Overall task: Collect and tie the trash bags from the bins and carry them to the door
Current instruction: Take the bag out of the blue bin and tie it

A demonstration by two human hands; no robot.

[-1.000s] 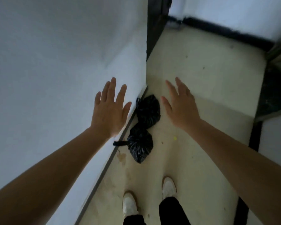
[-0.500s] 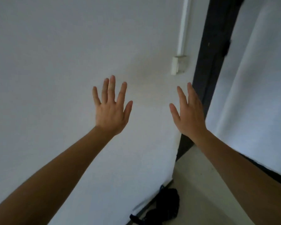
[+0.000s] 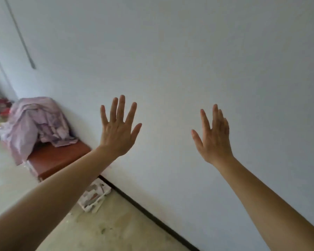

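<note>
Showing no trash bags anywhere, the head view is leaving the task's own things out of sight: no bin, no bag and no door are appearing in it, so where the bags are lying cannot be told from here. The left hand [image 3: 117,131] and the right hand [image 3: 213,136] are hanging raised in front of the white wall [image 3: 188,51], well apart from each other. Both hands are spread wide with straight fingers, backs toward the camera, holding nothing.

Judging by that, nothing is being carried at this moment. Either the bags are sitting set down somewhere outside the view, or more collecting is waiting, and the picture is not settling which.

Below the left forearm a crumpled white wrapper [image 3: 94,196] is lying on the pale floor [image 3: 116,229] just beside the dark skirting strip [image 3: 152,216]; whether it is rubbish to be gathered is unclear. Further left a red-brown surface [image 3: 56,158] is standing against the wall, carrying a heap of lilac cloth [image 3: 34,120], with blurred coloured clutter [image 3: 0,109] beyond.
</note>
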